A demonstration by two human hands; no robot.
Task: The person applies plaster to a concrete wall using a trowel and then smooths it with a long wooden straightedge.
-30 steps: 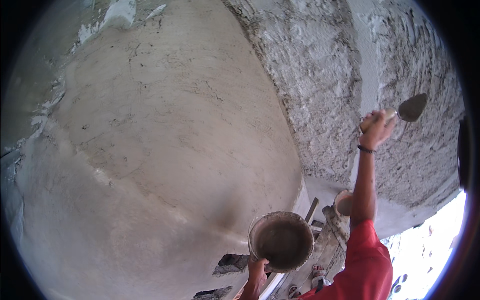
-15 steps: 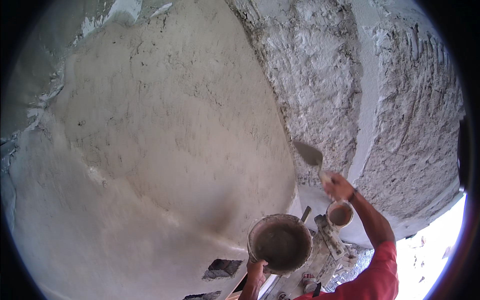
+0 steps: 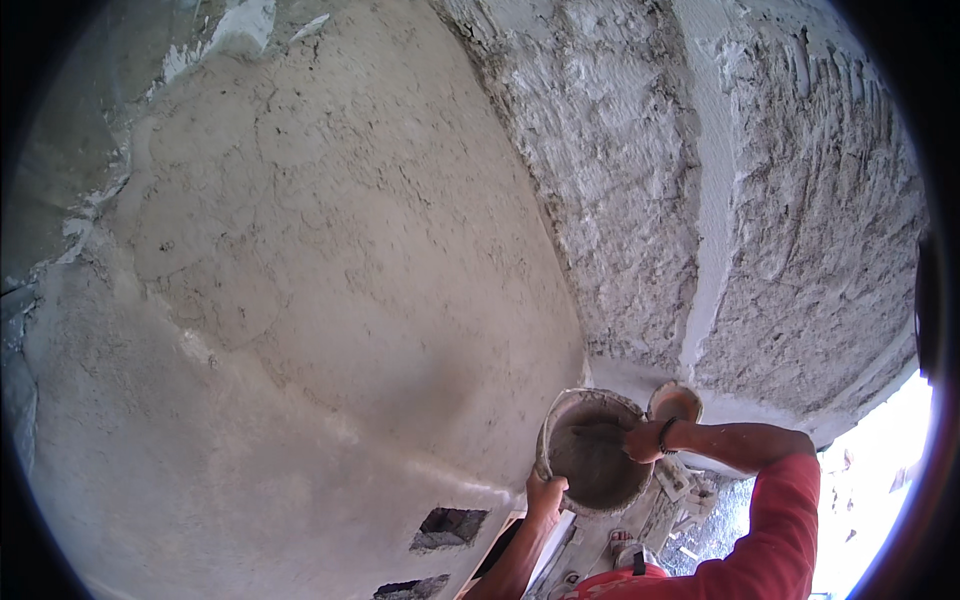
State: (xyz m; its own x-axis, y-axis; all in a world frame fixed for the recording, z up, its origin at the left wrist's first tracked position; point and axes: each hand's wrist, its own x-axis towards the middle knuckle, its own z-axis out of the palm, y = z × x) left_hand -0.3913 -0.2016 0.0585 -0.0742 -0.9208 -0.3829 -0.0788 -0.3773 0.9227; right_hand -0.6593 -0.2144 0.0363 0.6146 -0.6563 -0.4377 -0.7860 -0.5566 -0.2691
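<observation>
My left hand (image 3: 546,496) is closed on the lower left rim of a mortar-caked bucket (image 3: 543,440), tilted so that its inside shows. Wet grey-brown mortar (image 3: 600,475) lies in it. Reaching over the bucket's right rim, my right hand (image 3: 643,441) grips a trowel (image 3: 597,433) whose handle is hidden by the fingers. The dull blade is down at the mortar and hard to tell from it. A dark bracelet circles my right wrist.
Smooth damp plaster (image 3: 350,230) covers the wall at left; rough plaster (image 3: 620,190) with a pale vertical strip (image 3: 715,190) is at right. A smaller bucket (image 3: 676,402) stands just behind my right hand. Wooden planks (image 3: 672,482) lie below. Two dark openings pierce the lower wall.
My right hand has brought the trowel down from beside the rough wall into the bucket. My left hand has shifted the bucket up and to the right.
</observation>
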